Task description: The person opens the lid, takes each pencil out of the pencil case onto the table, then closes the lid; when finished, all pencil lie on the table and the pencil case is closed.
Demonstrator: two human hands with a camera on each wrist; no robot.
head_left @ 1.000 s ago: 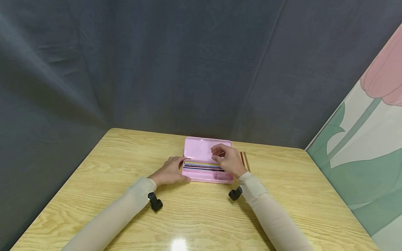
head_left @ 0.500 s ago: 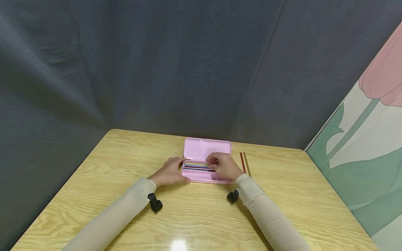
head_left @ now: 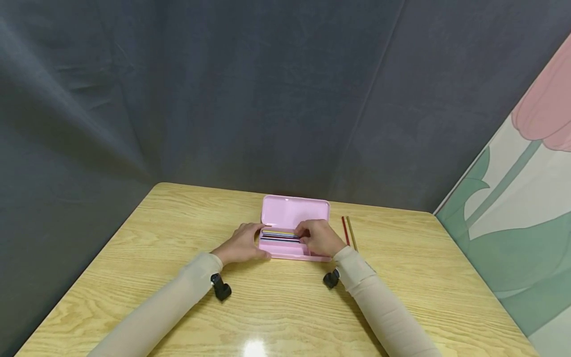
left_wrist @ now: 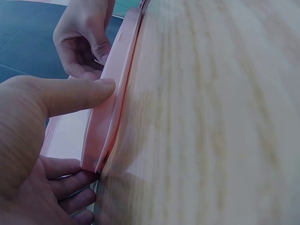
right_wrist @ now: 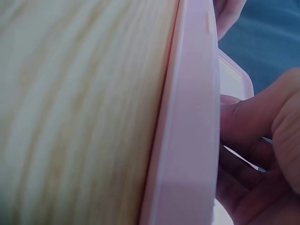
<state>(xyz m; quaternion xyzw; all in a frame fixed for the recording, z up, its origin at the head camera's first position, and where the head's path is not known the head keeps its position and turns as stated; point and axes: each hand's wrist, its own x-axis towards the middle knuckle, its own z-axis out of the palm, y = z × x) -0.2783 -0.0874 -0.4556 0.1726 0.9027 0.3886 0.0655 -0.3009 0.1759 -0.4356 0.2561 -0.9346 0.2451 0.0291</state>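
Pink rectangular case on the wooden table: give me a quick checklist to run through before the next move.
1. Lid of the pink rectangular case open: ok, it is swung back.
2. Case steadied: ok, the left hand has its thumb on the front wall and its fingers at the left end.
3. Slim multicoloured rods lying lengthwise inside: ok where visible; their right ends are hidden.
4. Right hand free of any rod: cannot tell, its curled fingers hide what they may hold.
5. Every rod inside: not ok, a slim red rod and a slim gold-brown rod lie on the wooden table, right of the case.
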